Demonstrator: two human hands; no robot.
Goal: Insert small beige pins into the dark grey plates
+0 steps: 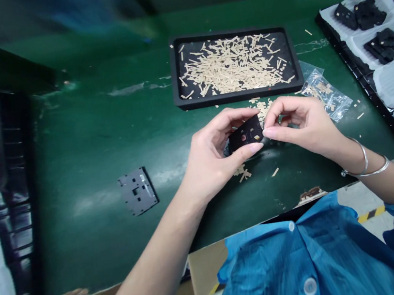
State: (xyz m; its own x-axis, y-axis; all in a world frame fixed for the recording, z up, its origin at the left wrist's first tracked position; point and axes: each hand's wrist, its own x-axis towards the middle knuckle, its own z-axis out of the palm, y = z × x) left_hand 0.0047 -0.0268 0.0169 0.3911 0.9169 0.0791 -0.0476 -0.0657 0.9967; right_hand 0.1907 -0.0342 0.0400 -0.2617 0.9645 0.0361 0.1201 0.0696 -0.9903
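Both hands meet over the green desk [99,132], just in front of the black tray [235,95] that serves as the landmark here. The left hand [212,152] grips a small black plate [245,135] with cut-out holes, thumb under its near edge and fingers [229,116] curled over the far edge, holding it tilted and off the desk. The right hand [301,123] has its thumb and forefinger pinched together at the right end of that plate; something tiny may sit between them, but the view is too poor to tell. 2 thin bangles [366,167] circle the right wrist.

The tray holds a loose heap of pale strips [232,64], and more of the same strips [242,173] lie scattered on the desk in front of the tray, under and beside the hands. A clear plastic bag [324,90] with a few strips in it lies just right of the tray's near right corner. A grey plate [137,191] with similar cut-outs lies flat on the desk, well to the left of the tray and nearer the person. Far right of the tray, a long rack [366,75] carries white sheets with clusters of black parts [369,13].
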